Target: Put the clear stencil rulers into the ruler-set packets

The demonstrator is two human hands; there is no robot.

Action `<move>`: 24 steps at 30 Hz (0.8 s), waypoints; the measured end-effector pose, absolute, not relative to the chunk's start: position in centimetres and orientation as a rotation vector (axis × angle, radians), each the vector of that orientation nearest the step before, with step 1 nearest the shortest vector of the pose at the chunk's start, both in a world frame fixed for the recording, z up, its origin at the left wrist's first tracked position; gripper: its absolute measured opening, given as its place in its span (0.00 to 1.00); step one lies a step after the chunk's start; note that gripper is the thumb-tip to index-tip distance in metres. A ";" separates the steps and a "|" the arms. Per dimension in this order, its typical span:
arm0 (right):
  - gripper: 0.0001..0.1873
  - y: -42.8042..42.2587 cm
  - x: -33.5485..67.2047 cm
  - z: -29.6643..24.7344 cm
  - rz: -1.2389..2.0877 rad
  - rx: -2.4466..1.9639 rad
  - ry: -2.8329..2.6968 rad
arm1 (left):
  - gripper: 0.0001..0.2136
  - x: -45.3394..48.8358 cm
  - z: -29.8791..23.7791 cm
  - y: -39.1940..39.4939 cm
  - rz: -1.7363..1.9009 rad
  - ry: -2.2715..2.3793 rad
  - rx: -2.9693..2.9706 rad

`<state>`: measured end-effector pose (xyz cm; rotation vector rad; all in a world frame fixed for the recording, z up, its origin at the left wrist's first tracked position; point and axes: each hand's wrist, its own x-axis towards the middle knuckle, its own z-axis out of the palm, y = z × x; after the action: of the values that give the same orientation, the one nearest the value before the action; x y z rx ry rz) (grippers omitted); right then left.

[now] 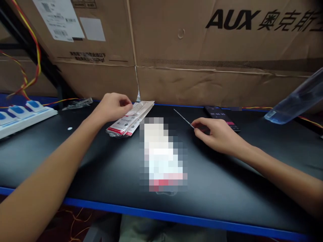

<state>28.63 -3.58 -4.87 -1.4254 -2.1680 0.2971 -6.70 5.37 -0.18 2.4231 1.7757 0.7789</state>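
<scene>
My left hand (114,107) is curled, thumb and fingers close together, at the upper left of a small pile of flat packets (133,119) in clear plastic with red-edged white labels. Whether it pinches anything is hidden. My right hand (214,132) pinches the near end of a thin, silvery, stick-like strip (183,117), which slants up and left just over the table. Between the hands lies a pixelated white item (164,158) with a red band at its near end; clear plastic shows below it.
A phone (219,117) showing a timer lies behind my right hand. A power strip (30,116) with plugs sits at the left. A large cardboard box (176,43) stands along the back of the black table (106,168). A clear bluish plastic piece (292,101) juts in from the right.
</scene>
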 end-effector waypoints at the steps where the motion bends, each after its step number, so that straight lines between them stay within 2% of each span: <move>1: 0.10 -3.6 28.7 -4.8 0.289 -1.448 -2.147 | 0.10 -5.9 -0.1 4.8 0.850 1.701 2.452; 5: 0.12 -3.4 29.1 -4.6 0.253 -1.488 -2.078 | 0.09 -2.5 -0.1 2.1 0.925 1.283 2.632; 10: 0.12 -3.1 29.6 -4.8 0.372 -1.503 -1.962 | 0.07 -0.1 -1.5 0.3 0.496 0.882 2.705; 18: 0.09 -2.8 29.5 -4.9 0.784 -1.475 -1.771 | 0.22 -0.1 -2.5 0.1 0.300 0.747 2.641; 24: 0.06 -2.6 29.5 -5.5 0.728 -1.487 -1.840 | 0.12 0.6 -3.1 -0.1 0.340 0.707 2.626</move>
<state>29.46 -2.64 -5.52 -1.4867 -1.8402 0.7277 0.65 -0.10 -3.13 2.6256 0.7073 0.3398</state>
